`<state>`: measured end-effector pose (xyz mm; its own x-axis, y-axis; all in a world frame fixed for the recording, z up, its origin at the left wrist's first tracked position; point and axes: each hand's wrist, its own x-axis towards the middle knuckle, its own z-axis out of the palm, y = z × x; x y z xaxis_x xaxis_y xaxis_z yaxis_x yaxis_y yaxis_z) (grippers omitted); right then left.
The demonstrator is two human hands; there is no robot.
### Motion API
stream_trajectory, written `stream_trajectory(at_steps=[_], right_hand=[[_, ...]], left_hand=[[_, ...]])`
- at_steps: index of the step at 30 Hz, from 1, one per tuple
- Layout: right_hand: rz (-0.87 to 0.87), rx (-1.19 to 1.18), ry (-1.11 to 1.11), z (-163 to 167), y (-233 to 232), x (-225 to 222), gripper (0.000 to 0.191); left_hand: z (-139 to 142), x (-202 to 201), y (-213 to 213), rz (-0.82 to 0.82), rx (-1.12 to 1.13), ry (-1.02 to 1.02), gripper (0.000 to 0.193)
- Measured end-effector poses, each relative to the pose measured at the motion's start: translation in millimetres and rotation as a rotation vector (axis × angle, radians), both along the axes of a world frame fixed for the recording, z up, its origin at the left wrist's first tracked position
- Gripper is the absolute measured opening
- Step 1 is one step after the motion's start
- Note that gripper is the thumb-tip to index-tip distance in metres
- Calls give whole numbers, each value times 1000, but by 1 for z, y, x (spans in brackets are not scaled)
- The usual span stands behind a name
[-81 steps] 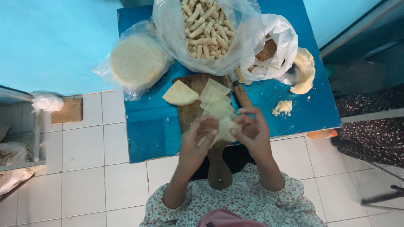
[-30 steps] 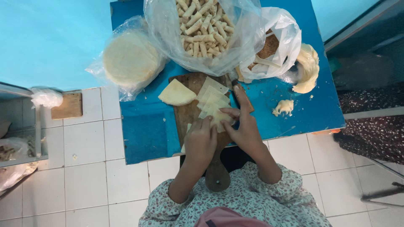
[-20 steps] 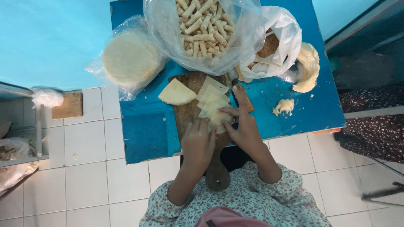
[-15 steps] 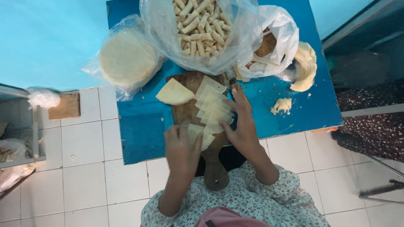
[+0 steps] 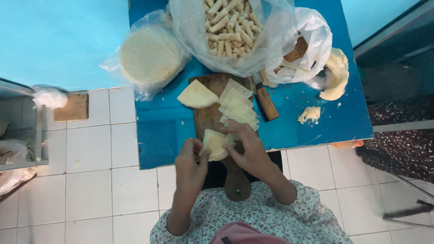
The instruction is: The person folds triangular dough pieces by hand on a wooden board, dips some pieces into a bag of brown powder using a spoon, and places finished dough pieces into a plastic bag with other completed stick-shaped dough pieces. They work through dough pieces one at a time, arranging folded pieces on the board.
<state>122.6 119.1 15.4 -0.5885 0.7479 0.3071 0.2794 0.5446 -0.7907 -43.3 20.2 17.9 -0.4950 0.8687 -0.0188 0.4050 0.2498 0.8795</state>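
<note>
Left hand (image 5: 192, 158) pinches the near edge of a pale dough wedge (image 5: 214, 143), fingers curled shut on it; right hand (image 5: 247, 149), just beside, grips its other side. Beyond them, stacked wedges (image 5: 237, 106) lie on the wooden board (image 5: 210, 117).

**Hands on a pale wrapper over the board**

The left hand (image 5: 192, 160) and right hand (image 5: 247, 147) both pinch one pale wrapper (image 5: 214, 144), held just above the board (image 5: 209, 118). Beyond it, a fanned stack (image 5: 238, 106) of cut wrappers lies on the board, with a wedge (image 5: 196, 95) beside it. A bag of rolls (image 5: 230, 27) and a bag of round sheets (image 5: 147, 56) sit on the blue table (image 5: 162, 135).
</note>
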Motion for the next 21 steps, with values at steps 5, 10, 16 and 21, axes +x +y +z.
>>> stream_trajectory(at_steps=[5, 10, 16, 21], right_hand=[[-18, 46, -36, 6, 2, -4, 63], [1, 58, -64, 10, -3, -14, 59], [-31, -118, 54, 8, -9, -11, 53], [97, -750, 406, -5, -8, 7, 63]], left_hand=[[4, -29, -4, 34, 1, -30, 24], [11, -29, -9, 59, 132, 300, 21], [18, -8, -5, 55, 277, 131, 21], [14, 1, 0, -135, 395, -303, 18]])
